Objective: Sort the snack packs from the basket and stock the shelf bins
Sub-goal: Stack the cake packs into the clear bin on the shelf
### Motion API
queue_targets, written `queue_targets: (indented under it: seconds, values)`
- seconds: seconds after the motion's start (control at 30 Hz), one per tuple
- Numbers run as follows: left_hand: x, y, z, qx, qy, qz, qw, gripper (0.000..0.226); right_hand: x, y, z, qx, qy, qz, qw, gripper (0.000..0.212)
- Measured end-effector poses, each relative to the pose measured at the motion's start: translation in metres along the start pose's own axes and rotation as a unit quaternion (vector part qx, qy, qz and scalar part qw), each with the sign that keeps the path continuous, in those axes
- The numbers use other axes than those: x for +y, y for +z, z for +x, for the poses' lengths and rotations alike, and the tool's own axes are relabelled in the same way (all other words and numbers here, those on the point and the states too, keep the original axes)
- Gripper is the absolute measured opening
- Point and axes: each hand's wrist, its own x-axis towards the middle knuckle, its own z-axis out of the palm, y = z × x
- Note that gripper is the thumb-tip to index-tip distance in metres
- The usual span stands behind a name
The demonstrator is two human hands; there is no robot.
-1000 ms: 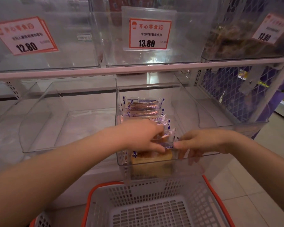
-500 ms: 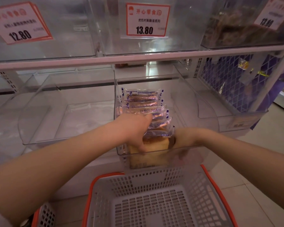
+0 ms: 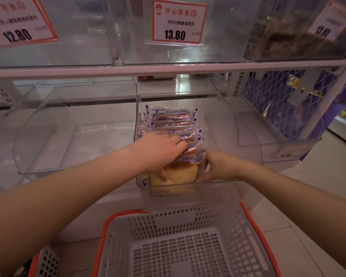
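Two hands, left hand (image 3: 160,150) and right hand (image 3: 218,166), curl their fingers round the front snack pack (image 3: 176,172) in the middle shelf bin (image 3: 188,185); seating it upright against the row is advisable.

The basket (image 3: 188,222) is grey lattice with an orange rim. The snack packs (image 3: 169,120) are clear with blue-and-white checked edges. The price cards (image 3: 178,22) are white, bordered red.
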Motion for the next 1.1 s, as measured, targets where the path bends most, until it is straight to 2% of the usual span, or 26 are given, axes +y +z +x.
queue_targets:
  seconds: [0.1,0.17,0.2,0.27,0.37,0.47,0.6,0.73,0.8,0.87,0.93,1.0,1.1]
  values:
    - [-0.01,-0.001,-0.006,-0.02,-0.001,-0.051,0.998,0.099,-0.002,-0.016,-0.004,0.024,0.044,0.242,0.969,0.091]
    - [-0.02,-0.006,-0.005,-0.009,-0.041,-0.123,0.992,0.086,-0.003,-0.027,0.001,0.055,0.079,0.352,0.931,0.104]
    - [-0.027,-0.007,-0.001,0.007,-0.064,-0.13,0.989,0.077,-0.004,-0.031,0.007,0.083,0.097,0.388,0.913,0.097]
    - [-0.038,-0.01,0.01,0.02,-0.103,-0.112,0.988,0.053,-0.008,-0.035,0.02,0.149,0.126,0.425,0.884,0.069]
    - [-0.051,-0.006,0.03,-0.035,-0.145,-0.067,0.987,0.028,-0.018,-0.033,0.042,0.213,0.139,0.35,0.901,0.036]
    - [-0.059,0.0,0.042,-0.082,-0.165,-0.037,0.982,0.028,-0.021,-0.032,0.057,0.247,0.144,0.303,0.909,0.026]
    - [-0.067,0.001,0.046,-0.098,-0.162,-0.033,0.981,0.025,-0.014,-0.037,0.064,0.234,0.138,0.298,0.915,0.002]
    - [-0.071,0.004,0.047,-0.098,-0.162,0.006,0.982,0.022,-0.003,-0.039,0.063,0.229,0.156,0.31,0.909,0.014]
    - [-0.069,0.002,0.044,-0.082,-0.164,0.013,0.983,0.023,-0.004,-0.039,0.06,0.239,0.153,0.295,0.912,0.005]
    - [-0.066,-0.004,0.037,-0.032,-0.147,-0.002,0.989,0.025,-0.007,-0.041,0.054,0.296,0.118,0.182,0.93,0.014]
    - [-0.06,-0.01,0.023,0.027,-0.092,-0.04,0.995,0.024,-0.013,-0.045,0.038,0.327,0.039,0.089,0.94,0.017]
    - [-0.051,-0.015,0.006,0.027,-0.035,-0.092,0.995,0.021,-0.015,-0.046,0.021,0.277,-0.007,0.021,0.961,0.015]
    - [-0.042,-0.019,-0.012,-0.039,-0.012,-0.099,0.994,0.024,-0.013,-0.039,0.002,0.184,-0.005,-0.042,0.982,0.019]
